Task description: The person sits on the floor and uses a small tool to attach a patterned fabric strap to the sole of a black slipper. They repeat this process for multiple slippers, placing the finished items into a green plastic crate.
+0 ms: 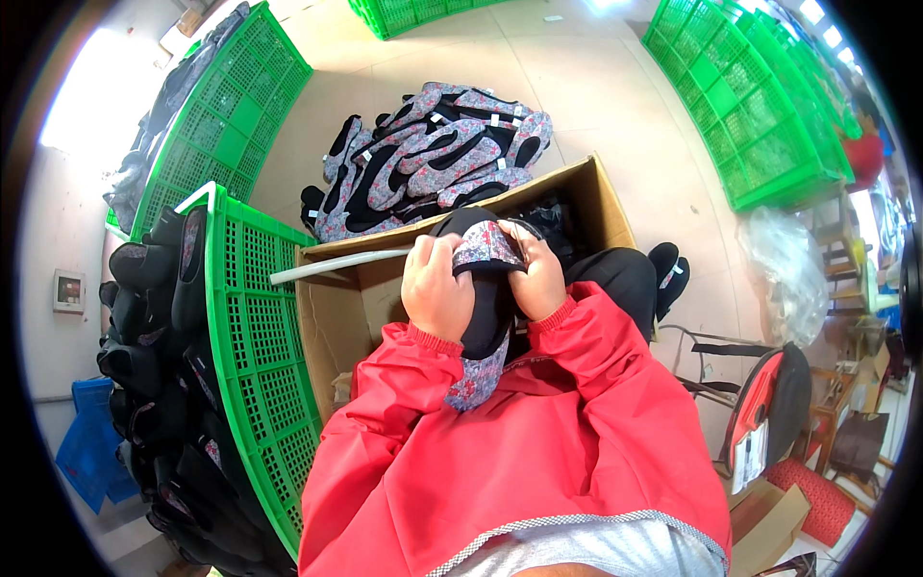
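Between my hands, over an open cardboard box, is a soft slipper (486, 245) in grey-pink floral cloth with a black lining. My left hand (435, 290) has its fingers closed on the slipper's left edge. On the opposite edge my right hand (538, 277) grips it, thumb and fingers bent around the cloth. The slipper's other end hangs down against my red sleeves and lap. Just beyond the box a heap of similar floral slippers (437, 154) lies on the floor. My palms and some fingertips are hidden.
The cardboard box (611, 207) holds dark items, and a pale strip (336, 263) sticks out over its left side. Green crates (264, 356) with black footwear (144, 317) stand at left. More green crates (740, 106) stand far right. A black-and-red chair (769, 413) is at right.
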The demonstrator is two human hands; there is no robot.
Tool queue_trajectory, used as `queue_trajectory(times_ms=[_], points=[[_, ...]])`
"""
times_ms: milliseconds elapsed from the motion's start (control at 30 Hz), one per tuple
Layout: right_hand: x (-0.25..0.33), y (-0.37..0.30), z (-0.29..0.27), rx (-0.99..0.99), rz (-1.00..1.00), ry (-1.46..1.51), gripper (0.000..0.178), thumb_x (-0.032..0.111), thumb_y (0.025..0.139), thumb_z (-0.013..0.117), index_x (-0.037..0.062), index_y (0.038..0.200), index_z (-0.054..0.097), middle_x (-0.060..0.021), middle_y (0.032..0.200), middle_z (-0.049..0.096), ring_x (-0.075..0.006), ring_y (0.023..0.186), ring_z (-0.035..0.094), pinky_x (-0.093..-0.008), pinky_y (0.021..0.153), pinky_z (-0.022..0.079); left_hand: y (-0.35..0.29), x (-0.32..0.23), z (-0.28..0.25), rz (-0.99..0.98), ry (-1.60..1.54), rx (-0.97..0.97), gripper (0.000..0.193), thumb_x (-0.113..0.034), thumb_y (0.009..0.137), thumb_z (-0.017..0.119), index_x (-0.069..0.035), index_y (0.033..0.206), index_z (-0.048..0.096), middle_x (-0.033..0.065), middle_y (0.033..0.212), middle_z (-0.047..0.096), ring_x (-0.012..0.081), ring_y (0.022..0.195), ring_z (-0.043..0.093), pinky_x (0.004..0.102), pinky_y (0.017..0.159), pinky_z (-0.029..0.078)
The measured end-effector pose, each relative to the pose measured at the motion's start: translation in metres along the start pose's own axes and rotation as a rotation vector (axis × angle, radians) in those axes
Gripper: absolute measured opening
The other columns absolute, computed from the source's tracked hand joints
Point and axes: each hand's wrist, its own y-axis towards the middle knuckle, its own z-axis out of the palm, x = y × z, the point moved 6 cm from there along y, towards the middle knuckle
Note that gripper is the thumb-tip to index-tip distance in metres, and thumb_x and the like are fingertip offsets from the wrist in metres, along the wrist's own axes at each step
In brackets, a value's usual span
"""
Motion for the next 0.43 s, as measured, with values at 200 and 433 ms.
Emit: queue_trajectory(times_ms=[200,433], points=[[0.002,-0.002,-0.001,-0.016,-0.007,-0.142,0.056,0.001,0.074,0.061,0.0115,0.128,0.059,-0.0166,0.107,0.068,-0.0374,0.101,0.062,-0.0408,0.089,0.05,0.009,0.014,0.027,0.084,0.041,0.266,0.063,0.004,0.062,0.067,-0.004,0.124,0.06,0.0149,0.112,0.059,0.0353,0.108,0.056,0.0394,0.097,0.045],[-0.003,0.006,-0.009,0.021,-0.093,-0.178,0.058,0.008,0.072,0.069,0.0135,0.129,0.059,-0.0161,0.105,0.069,-0.0363,0.098,0.063,-0.0406,0.087,0.051,0.014,0.018,0.037,0.193,-0.015,0.383,0.057,0.001,0.067,0.065,-0.004,0.123,0.059,0.0157,0.109,0.059,0.0357,0.105,0.057,0.0404,0.094,0.045]])
